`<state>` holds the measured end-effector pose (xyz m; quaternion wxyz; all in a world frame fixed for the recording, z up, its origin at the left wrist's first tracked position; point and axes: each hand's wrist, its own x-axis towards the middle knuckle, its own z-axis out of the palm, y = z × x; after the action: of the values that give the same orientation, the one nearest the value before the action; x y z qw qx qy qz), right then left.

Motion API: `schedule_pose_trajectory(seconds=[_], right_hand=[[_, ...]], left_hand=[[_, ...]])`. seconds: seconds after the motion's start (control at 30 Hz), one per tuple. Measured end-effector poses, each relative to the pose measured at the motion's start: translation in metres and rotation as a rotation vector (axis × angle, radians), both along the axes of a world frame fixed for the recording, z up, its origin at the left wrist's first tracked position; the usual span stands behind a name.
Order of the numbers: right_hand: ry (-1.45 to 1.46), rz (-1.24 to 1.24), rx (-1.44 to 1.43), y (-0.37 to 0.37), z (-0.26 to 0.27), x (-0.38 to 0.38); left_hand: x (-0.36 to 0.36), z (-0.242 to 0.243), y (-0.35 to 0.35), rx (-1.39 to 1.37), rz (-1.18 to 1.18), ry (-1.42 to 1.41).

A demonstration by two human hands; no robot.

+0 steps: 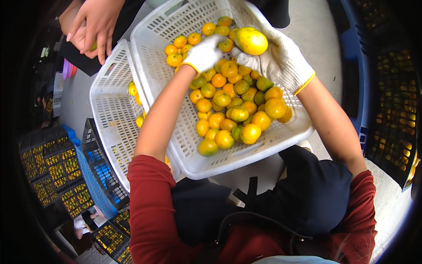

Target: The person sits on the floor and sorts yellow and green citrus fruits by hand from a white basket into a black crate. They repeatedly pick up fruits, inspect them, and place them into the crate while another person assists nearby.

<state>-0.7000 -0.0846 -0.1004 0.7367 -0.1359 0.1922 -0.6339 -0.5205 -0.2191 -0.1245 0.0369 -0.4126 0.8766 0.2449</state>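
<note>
A white plastic crate [194,168] stands before me with many orange, yellow and green-tinged citrus fruits [229,99] inside. My right hand [275,54], in a white knit glove with a yellow cuff, holds a large yellow-green citrus fruit [251,41] over the crate's far right part. My left hand [205,54], gloved the same way, is blurred and hovers over the fruits left of it. Whether its fingers hold anything cannot be made out.
Another white crate [113,132] with some fruits adjoins on the left. Beyond it are another person's bare hands [95,28], a green fruit partly hidden in them. Stacked dark crates of fruit [56,168] stand at lower left, more [392,109] at far right beside a blue crate [359,66].
</note>
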Motion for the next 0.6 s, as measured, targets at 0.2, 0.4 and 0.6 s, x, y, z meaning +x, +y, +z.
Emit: schedule_pose_trajectory(seconds=[0.2,0.4,0.6], right_hand=[[-0.044,0.051,0.065,-0.001,-0.006,0.000],[-0.131,0.083,0.125,0.002,0.001,-0.002],[0.353,0.129,0.094,0.015,0.015,0.008]], left_hand=[[0.006,-0.101,0.017,-0.015,-0.132,-0.428],[0.022,-0.017,0.002,0.408,0.095,0.399],[0.041,0.074,0.043,0.346,0.009,0.625]])
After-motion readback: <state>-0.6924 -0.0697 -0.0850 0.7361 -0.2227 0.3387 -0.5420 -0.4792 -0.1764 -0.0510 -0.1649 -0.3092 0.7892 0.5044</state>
